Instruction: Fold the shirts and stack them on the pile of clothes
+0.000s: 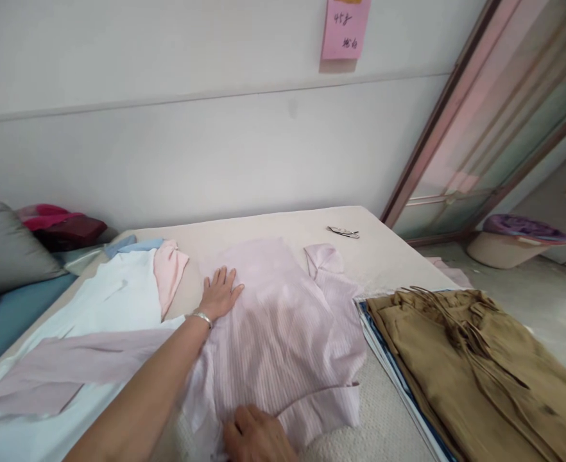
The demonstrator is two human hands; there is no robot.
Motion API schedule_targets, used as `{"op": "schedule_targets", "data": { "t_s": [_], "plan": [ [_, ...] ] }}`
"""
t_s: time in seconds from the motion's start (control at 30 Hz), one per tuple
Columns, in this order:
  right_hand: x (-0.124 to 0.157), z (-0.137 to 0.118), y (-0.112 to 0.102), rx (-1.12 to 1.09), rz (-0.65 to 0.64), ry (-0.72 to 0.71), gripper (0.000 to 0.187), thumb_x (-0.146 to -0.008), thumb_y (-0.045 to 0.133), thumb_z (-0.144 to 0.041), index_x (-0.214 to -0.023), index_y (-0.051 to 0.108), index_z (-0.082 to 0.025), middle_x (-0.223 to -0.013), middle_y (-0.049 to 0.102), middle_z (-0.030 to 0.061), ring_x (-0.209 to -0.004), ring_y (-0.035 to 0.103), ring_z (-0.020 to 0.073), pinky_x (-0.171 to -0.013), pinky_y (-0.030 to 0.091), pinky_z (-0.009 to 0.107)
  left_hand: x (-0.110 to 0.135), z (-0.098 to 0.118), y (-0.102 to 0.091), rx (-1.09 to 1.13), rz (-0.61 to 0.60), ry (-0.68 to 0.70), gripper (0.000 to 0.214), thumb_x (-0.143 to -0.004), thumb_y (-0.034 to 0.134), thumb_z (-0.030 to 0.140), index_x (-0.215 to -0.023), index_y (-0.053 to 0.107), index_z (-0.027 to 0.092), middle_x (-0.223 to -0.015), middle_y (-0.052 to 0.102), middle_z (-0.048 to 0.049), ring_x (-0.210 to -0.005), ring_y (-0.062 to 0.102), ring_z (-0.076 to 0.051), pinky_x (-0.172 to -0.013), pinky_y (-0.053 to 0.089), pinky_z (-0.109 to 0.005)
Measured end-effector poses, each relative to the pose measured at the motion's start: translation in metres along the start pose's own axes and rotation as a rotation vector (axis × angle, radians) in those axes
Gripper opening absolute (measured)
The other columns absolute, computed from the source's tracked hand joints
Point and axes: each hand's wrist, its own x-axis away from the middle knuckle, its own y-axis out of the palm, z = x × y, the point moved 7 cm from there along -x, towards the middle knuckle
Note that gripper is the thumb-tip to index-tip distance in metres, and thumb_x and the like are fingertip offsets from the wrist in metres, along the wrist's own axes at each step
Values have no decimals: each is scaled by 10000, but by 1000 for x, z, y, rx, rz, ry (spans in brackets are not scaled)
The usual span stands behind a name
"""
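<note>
A pale lilac striped shirt [283, 321] lies spread on a cream-covered table [389, 256]. One sleeve stretches left across a light blue garment [104, 301]. My left hand [219, 294] lies flat and open on the shirt's upper left part, fingers stretched toward the wall; a silver bracelet circles its wrist. My right hand [257, 436] rests at the shirt's near hem at the bottom edge of the view, fingers curled onto the fabric. Whether it pinches the cloth is hidden.
A brown garment [475, 366] lies folded on a stack of clothes at the right. A small dark clip [343, 231] lies near the table's far edge. A grey cushion [4, 247] and red items sit at the left. A pink note [344, 29] hangs on the wall.
</note>
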Motion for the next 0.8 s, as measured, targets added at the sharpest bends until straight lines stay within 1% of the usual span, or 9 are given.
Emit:
{"op": "schedule_targets", "data": {
  "t_s": [0.07, 0.13, 0.23, 0.37, 0.47, 0.53, 0.63, 0.73, 0.8],
  "plan": [
    [-1, 0, -8, -60, -94, 4, 328, -731, 810, -392, -865, 581, -201, -810, 635, 26, -702, 611, 198, -493, 400, 259, 9, 1, -17, 75, -14, -15, 563, -1005, 408, 497, -1478, 471, 198, -1621, 379, -189, -1516, 313, -352, -1183, 268, -573],
    [0, 0, -26, -132, -148, 32, 287, -755, 783, -321, -934, 596, -196, -902, 659, 38, -789, 629, 210, -567, 445, 272, 36, -4, -44, 211, 61, -59, 459, -968, 474, 439, -1346, 560, 194, -1490, 542, -176, -1406, 473, -323, -1137, 368, -494],
    [4, 4, -59, -248, -180, 118, 165, -828, 674, -205, -980, 609, -202, -995, 666, 44, -887, 639, 209, -672, 461, 287, 116, -26, -72, 572, 219, -289, 278, -922, 518, 452, -1033, 629, 222, -1105, 731, -110, -1055, 677, -260, -919, 521, -385],
    [3, 12, -82, -400, -213, 210, 92, -923, 562, -184, -953, 640, -220, -970, 673, 30, -896, 640, 184, -738, 428, 282, 257, -37, -45, 1116, 284, -763, 384, -774, 659, 583, -825, 564, 214, -791, 697, -60, -755, 678, -216, -599, 496, -292],
    [-3, 18, -86, -483, -184, 237, 103, -941, 554, -216, -916, 654, -223, -915, 674, 18, -878, 632, 178, -753, 402, 283, 321, -16, -8, 1365, 231, -1005, 601, -582, 810, 637, -886, 569, 176, -810, 715, -85, -694, 697, -227, -576, 490, -298],
    [-6, 22, -88, -517, -144, 264, 113, -941, 553, -223, -873, 642, -216, -864, 666, 8, -836, 617, 172, -740, 386, 286, 330, 9, 9, 1549, 116, -1033, 660, -583, 822, 662, -931, 580, 156, -858, 739, -123, -736, 729, -253, -629, 524, -323],
    [-6, 25, -90, -601, -180, 253, 155, -940, 560, -257, -801, 614, -215, -782, 638, -12, -762, 587, 166, -703, 376, 288, 318, 37, 15, 1731, 36, -998, 617, -712, 755, 661, -988, 624, 125, -902, 754, -151, -825, 743, -268, -714, 554, -344],
    [-10, 29, -97, -705, -255, 249, 207, -963, 552, -343, -813, 628, -221, -769, 632, -11, -740, 581, 173, -679, 398, 288, 302, 43, 14, 1780, 123, -985, 516, -778, 737, 530, -1075, 657, 116, -952, 761, -138, -835, 732, -266, -720, 555, -348],
    [-29, 33, -107, -702, -212, 279, 280, -989, 524, -426, -828, 631, -224, -765, 623, -4, -729, 572, 177, -670, 410, 293, 294, 38, 15, 1749, 207, -971, 428, -777, 739, 389, -1100, 670, 116, -1010, 762, -134, -883, 724, -267, -742, 549, -338]
  ]
}}
